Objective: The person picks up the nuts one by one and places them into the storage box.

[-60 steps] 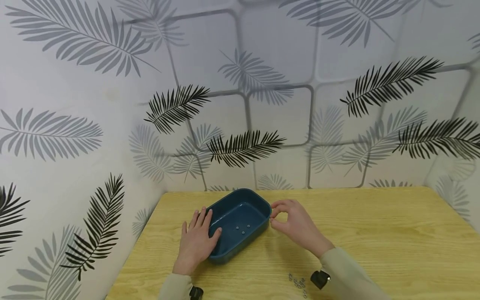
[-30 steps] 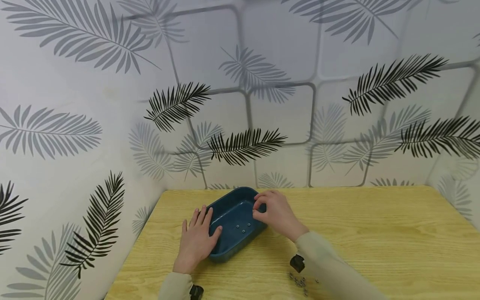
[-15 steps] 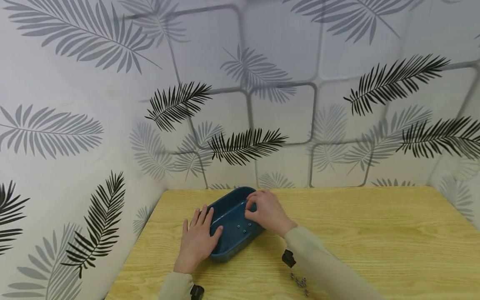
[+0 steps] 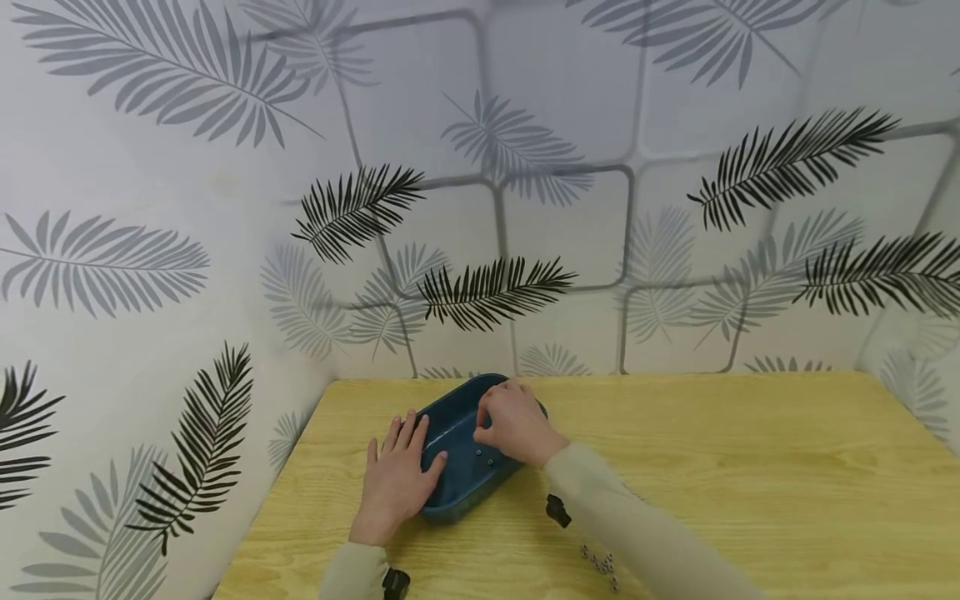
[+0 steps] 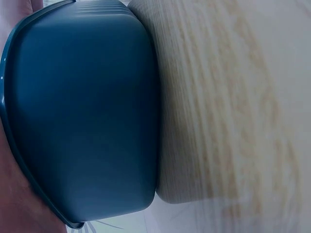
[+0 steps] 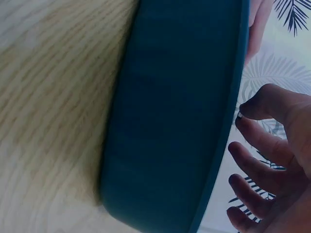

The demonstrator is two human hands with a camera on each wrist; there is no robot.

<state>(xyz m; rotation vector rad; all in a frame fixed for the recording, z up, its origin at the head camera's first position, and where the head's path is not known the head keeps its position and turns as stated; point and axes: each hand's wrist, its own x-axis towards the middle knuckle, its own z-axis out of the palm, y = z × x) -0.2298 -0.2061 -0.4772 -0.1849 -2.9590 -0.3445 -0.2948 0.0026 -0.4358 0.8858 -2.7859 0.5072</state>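
A deep blue rectangular plastic bin (image 4: 459, 500) with rounded corners stands slantwise on the table. My left hand (image 4: 397, 479) lies across its left end, fingers spread and fairly straight over the rim, thumb inside. Over the bin's right part hangs my right hand (image 4: 517, 425). In the right wrist view, its thumb and index finger pinch a tiny shiny metal nut (image 6: 239, 115), the other fingers loosely bent. On the bin's floor lie small metal nuts (image 4: 491, 462), partly hidden by the right hand. The left wrist view shows the bin's outer wall (image 5: 87, 111) beside the palm.
A loose cluster of several small metal nuts (image 4: 600, 562) lies on the light wooden table (image 4: 735, 467), near the right forearm. Behind the table's far edge rises a wall (image 4: 562, 325) with a leaf pattern.
My right hand has moved left from beside the bin's right rim to over its inside, still pinching. The left hand has kept its place on the bin.
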